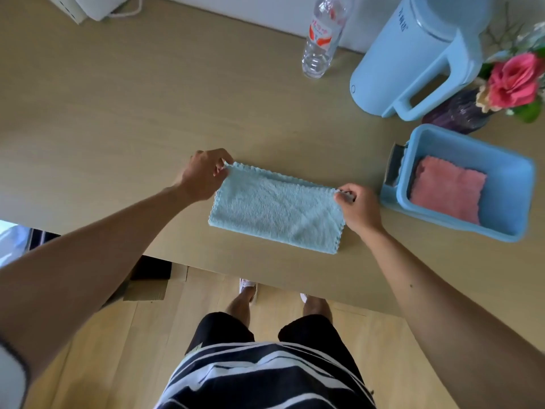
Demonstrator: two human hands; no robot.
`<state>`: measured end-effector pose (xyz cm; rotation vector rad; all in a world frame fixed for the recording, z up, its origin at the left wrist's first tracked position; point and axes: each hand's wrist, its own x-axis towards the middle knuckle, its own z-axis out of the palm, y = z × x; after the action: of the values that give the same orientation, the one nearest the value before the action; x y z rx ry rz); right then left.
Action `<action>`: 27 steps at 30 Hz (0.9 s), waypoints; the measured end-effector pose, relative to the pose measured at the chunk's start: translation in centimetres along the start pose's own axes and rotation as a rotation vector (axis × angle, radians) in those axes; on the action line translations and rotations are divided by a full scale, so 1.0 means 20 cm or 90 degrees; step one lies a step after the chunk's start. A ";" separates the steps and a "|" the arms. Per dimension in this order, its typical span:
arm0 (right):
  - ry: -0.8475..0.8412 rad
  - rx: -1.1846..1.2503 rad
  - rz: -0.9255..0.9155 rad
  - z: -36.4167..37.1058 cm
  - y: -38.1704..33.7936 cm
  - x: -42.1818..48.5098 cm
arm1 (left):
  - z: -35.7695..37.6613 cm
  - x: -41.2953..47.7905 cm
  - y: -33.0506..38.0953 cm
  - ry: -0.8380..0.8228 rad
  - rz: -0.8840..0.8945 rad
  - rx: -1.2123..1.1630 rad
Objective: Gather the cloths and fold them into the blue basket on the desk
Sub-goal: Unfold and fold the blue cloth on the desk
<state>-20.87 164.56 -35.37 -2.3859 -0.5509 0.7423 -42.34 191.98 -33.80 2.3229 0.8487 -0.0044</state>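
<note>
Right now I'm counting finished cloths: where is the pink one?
In the head view, the pink cloth lies inside the blue basket at the right of the desk, just beyond the right hand.

A pale wood-grain tabletop (103, 113) fills the upper part of the view, and its far edge meets a white wall (265, 7). Below its near edge lies a floor (118, 364) of light wooden boards. Brown cardboard (147, 290) sits on the floor under the tabletop's left part, next to a dark shape that cannot be made out. The light is soft and even, with a bright patch (11, 240) at the left edge.
</note>
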 end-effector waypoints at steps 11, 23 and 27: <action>0.088 0.045 -0.021 0.05 0.05 0.02 | 0.01 0.03 0.00 0.075 0.019 0.003; 0.043 -0.284 -0.308 0.14 -0.02 -0.04 | 0.33 -0.23 0.33 -0.038 0.079 0.154; -0.028 -0.340 -0.276 0.14 0.04 -0.08 | 0.46 -0.28 0.35 -0.102 0.047 0.164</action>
<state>-23.67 164.38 -37.20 -2.5732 -1.3741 0.4930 -40.78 179.34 -35.73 2.5508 0.7169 -0.2785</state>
